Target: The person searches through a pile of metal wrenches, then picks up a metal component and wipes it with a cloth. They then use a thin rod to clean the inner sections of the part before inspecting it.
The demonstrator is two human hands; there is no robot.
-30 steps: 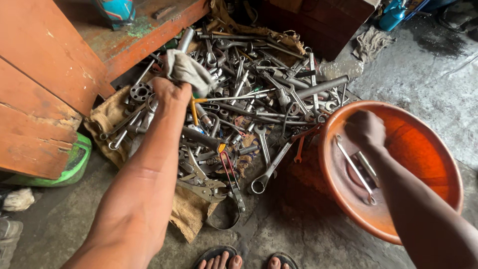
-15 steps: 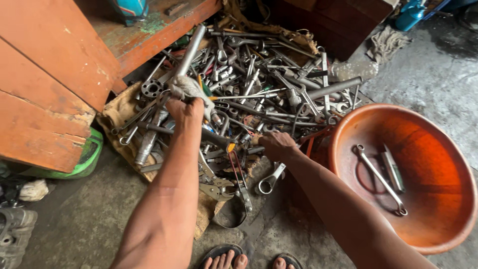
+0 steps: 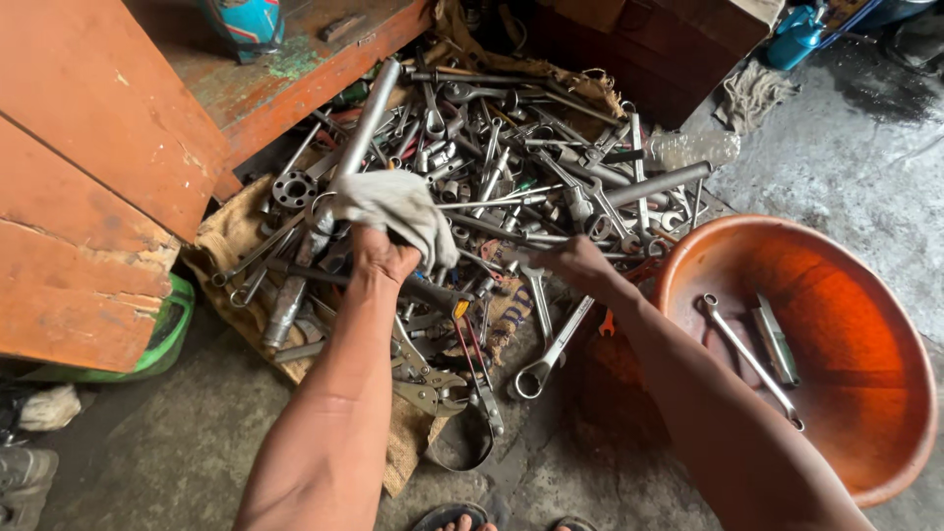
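Standing behind the person, you first see toes in sandals [image 3: 462, 518] at the bottom edge on wet grey concrete floor [image 3: 590, 472]. Bit further out, both forearms reach into a big pile of tools [image 3: 492, 197] dumped on a burlap sack [image 3: 221, 246]. Left hand [image 3: 379, 258] is closed tight around a dirty white rag [image 3: 393, 202], and the rag wraps a long steel pipe [image 3: 369, 118] whose long axis runs up and slightly right, far end pointing at the orange bench. Right hand [image 3: 580, 264] is down on the spanners in the middle of the pile, fingers curled, but I honestly can't tell if it's got hold of one. A ring spanner [image 3: 551, 352] lies just below it, ring end toward the feet. Off to the right sits an orange plastic basin [image 3: 885, 393] with a long spanner [image 3: 752, 359] and a flat tool [image 3: 775, 339] inside. Behind it all: orange wooden bench [image 3: 98, 197], a blue can [image 3: 795, 39] in the far corner.
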